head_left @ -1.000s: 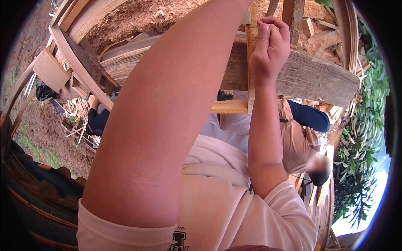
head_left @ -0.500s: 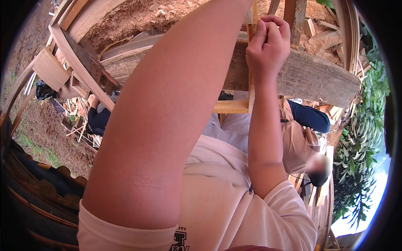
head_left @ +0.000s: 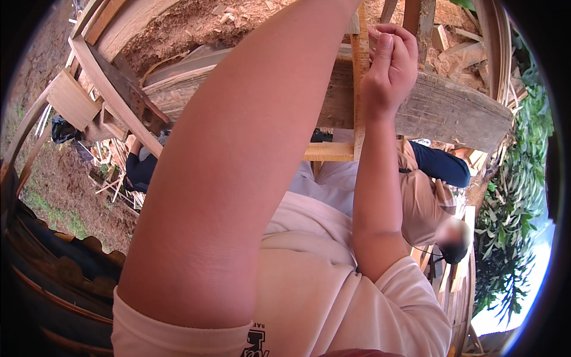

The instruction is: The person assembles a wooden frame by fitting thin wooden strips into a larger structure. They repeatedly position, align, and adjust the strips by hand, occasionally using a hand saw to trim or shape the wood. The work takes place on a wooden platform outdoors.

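The person's right hand [head_left: 389, 65] is raised near the top of the view, its fingers curled shut and the thumb pressed upward against a narrow, pale, upright wooden strip [head_left: 359, 89] — whether the fingertips pinch something small there cannot be told. The strip runs down from the upper rim and meets a short, light-coloured horizontal wooden bar [head_left: 327, 152] at a right angle. Just behind both lies a broad, weathered grey wooden beam [head_left: 452, 110], stretching across to the right.

The left forearm fills the middle of the picture, rising from a cream short sleeve [head_left: 178, 333] at the lower edge to the top rim; the left hand itself is out of view, so its fingers cannot be judged.

Beyond the arms, another person in a tan top with dark blue sleeves [head_left: 425, 196] is near the beam. Reddish-brown bare earth [head_left: 196, 24] shows at the top, with grey planks [head_left: 113, 83] and scattered offcuts [head_left: 110, 157] to the left — and green foliage [head_left: 511, 208] on the right.
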`<state>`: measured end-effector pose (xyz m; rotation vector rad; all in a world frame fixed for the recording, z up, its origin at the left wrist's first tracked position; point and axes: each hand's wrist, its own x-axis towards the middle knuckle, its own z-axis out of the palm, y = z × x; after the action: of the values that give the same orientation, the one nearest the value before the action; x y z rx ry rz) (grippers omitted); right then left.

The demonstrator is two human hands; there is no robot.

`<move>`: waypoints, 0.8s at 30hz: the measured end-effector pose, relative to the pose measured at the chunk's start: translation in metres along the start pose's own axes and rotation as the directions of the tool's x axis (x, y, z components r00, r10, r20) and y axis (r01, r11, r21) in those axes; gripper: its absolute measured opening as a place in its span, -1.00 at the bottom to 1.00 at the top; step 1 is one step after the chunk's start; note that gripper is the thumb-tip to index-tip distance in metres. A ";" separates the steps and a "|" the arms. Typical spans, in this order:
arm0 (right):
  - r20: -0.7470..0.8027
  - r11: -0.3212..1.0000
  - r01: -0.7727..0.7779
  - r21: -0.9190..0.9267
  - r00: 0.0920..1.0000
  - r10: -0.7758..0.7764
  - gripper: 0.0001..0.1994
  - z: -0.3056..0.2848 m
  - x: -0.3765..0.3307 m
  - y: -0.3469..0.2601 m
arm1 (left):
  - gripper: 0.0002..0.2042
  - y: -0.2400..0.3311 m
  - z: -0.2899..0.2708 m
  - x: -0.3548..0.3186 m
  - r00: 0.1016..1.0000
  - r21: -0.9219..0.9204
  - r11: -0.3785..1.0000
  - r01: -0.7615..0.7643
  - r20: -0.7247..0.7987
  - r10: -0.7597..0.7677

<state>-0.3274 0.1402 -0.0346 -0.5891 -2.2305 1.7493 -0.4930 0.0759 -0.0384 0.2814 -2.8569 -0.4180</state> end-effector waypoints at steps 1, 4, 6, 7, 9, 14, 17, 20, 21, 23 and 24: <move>0.038 0.993 0.085 -0.082 0.996 -0.082 -0.76 -0.003 0.001 0.007 | -0.76 -0.001 0.000 0.000 1.000 0.002 1.000 -0.001 -0.006 0.001; 0.065 0.969 0.201 -0.146 0.979 -0.193 -0.79 -0.001 0.003 0.008 | -0.76 -0.001 0.001 0.000 1.000 -0.003 1.000 -0.004 -0.008 0.004; 0.069 0.962 0.227 -0.150 0.973 -0.219 -0.81 0.000 0.004 0.007 | -0.77 -0.001 0.000 0.001 1.000 -0.011 1.000 0.004 0.010 -0.004; 0.081 0.958 0.239 -0.161 0.970 -0.229 -0.81 -0.001 0.005 0.008 | -0.77 -0.001 0.000 0.001 1.000 -0.007 1.000 -0.003 -0.004 0.003; 0.090 0.951 0.253 -0.179 0.967 -0.240 -0.82 0.000 0.005 0.009 | -0.77 -0.001 0.000 0.000 0.999 0.002 1.000 -0.018 -0.032 0.018; 0.074 0.932 0.282 -0.227 0.959 -0.272 -0.82 0.003 0.005 0.012 | -0.78 -0.002 -0.006 0.001 1.000 0.003 1.000 -0.005 0.026 0.005; 0.048 0.947 0.228 -0.227 0.974 -0.223 -0.82 0.007 0.006 0.006 | -0.78 -0.002 -0.005 0.002 1.000 0.008 1.000 -0.003 0.027 0.002; 0.094 0.909 0.263 -0.323 0.965 -0.246 -0.79 0.003 0.007 0.008 | -0.79 0.002 -0.008 0.004 0.995 -0.010 1.000 0.017 0.096 -0.016; 0.028 0.954 0.136 -0.267 0.991 -0.133 -0.78 0.004 0.007 0.006 | -0.79 0.002 -0.009 0.004 0.992 -0.012 1.000 0.026 0.121 -0.025; -0.082 0.984 -0.120 -0.130 0.991 0.111 -0.75 0.006 0.004 -0.001 | -0.78 0.002 -0.010 0.003 0.990 -0.037 0.998 0.051 0.135 -0.045; -0.105 0.988 -0.090 -0.123 0.991 0.077 -0.74 0.006 0.005 -0.002 | -0.78 0.006 -0.011 0.005 0.989 -0.058 0.997 0.057 0.141 -0.048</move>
<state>-0.3348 0.1367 -0.0348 -0.7911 -2.2899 1.5855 -0.4955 0.0772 -0.0254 0.3287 -2.9711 -0.5554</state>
